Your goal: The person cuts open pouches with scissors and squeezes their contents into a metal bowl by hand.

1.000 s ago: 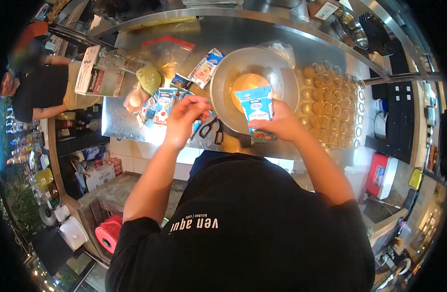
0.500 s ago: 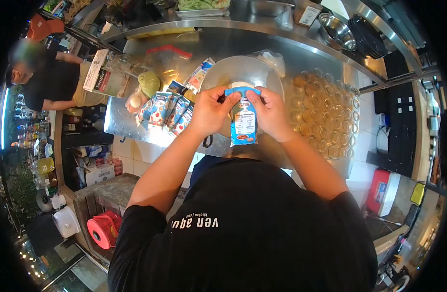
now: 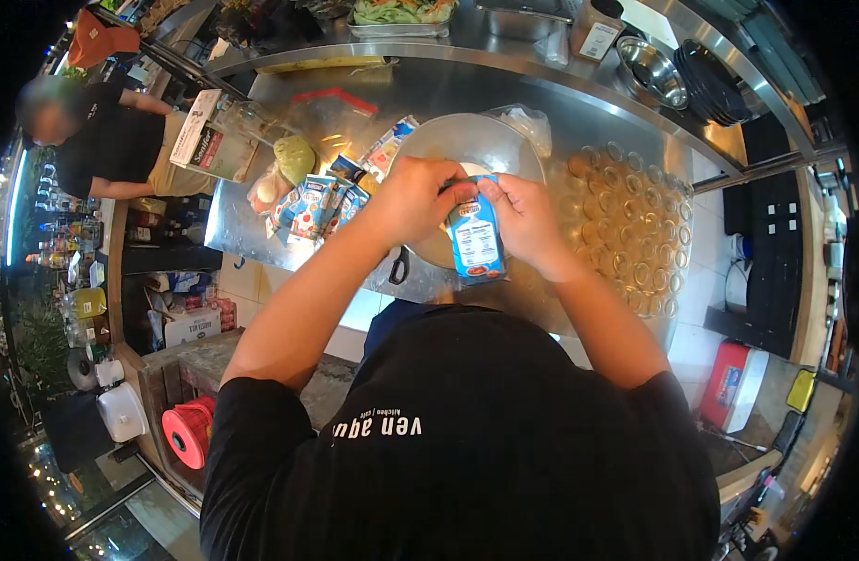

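A blue-and-white cream carton (image 3: pixel 476 245) hangs upright in front of me, over the near side of a large round metal bowl (image 3: pixel 457 140). My left hand (image 3: pixel 418 201) is closed on the carton's top left corner, thumb pointing inward. At the top right, my right hand (image 3: pixel 530 220) grips the same carton between thumb and fingers. Whether the top is torn cannot be made out under my fingers. Pale contents show inside the bowl behind my hands. To the left lie several similar cartons (image 3: pixel 312 208) in a pile.
Rows of small glass jars (image 3: pixel 626 229) cover the right of the steel table. A green bag (image 3: pixel 294 161) and a cardboard box (image 3: pixel 209 140) sit at the left. A co-worker (image 3: pixel 116 140) stands beyond. Steel bowls (image 3: pixel 652 73) rest on the overhead shelf.
My left hand has shifted over the carton's top edge, which was stretched flat between both hands before. The carton now tilts slightly, its lower end a little to the right.
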`<control>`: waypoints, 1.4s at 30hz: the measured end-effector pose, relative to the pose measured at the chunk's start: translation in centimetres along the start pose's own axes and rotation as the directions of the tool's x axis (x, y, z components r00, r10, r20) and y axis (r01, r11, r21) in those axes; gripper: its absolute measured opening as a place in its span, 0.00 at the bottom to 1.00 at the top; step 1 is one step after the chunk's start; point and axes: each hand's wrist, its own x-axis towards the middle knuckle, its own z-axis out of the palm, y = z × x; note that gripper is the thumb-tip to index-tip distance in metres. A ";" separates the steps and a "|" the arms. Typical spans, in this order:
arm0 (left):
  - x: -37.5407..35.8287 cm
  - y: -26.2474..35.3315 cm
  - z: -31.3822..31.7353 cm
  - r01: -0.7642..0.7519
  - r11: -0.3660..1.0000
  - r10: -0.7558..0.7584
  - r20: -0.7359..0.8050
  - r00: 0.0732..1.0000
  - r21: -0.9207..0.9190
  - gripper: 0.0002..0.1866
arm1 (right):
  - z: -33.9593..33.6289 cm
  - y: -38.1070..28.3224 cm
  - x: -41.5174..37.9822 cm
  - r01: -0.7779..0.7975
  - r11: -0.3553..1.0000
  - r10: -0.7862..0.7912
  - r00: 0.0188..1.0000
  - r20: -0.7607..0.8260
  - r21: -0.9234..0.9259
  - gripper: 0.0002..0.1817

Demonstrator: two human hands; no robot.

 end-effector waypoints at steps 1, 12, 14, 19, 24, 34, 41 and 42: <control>0.3 0.4 -1.4 0.099 0.994 -0.105 0.150 0.983 0.046 0.08 | 0.1 0.0 0.1 -0.009 1.000 0.009 1.000 -0.002 -0.017 0.17; -0.4 -1.0 -1.8 0.099 0.995 -0.099 0.021 0.995 -0.001 0.06 | 0.5 3.1 0.1 -0.286 0.848 0.144 0.934 0.326 0.446 0.19; -1.5 -1.8 -1.4 0.171 0.982 -0.173 -0.022 0.985 -0.087 0.06 | 0.1 4.2 0.2 -0.380 0.875 0.167 0.819 0.549 0.300 0.28; -7.6 -4.8 0.3 0.409 0.827 -0.558 -0.466 0.686 -0.386 0.09 | -0.6 3.3 -0.6 -0.470 0.834 0.306 0.831 0.465 0.291 0.26; -18.0 -10.1 6.3 0.534 0.775 -0.526 -0.123 0.841 0.337 0.15 | -2.4 4.4 -1.8 -0.511 0.817 0.388 0.830 0.401 0.268 0.24; -19.3 -9.7 5.8 0.582 0.652 -0.748 0.285 0.599 0.486 0.22 | -3.5 3.0 -2.0 -0.600 0.778 0.509 0.776 0.373 0.187 0.24; -30.0 -11.6 2.1 0.796 -0.052 -0.633 0.636 0.441 -0.603 0.28 | -4.7 6.1 -3.0 -0.611 0.751 0.515 0.779 0.359 0.249 0.24; -30.0 -10.1 0.7 0.779 -0.016 -0.639 0.605 0.474 -0.627 0.28 | -4.6 6.1 -2.9 -0.595 0.765 0.495 0.789 0.364 0.248 0.24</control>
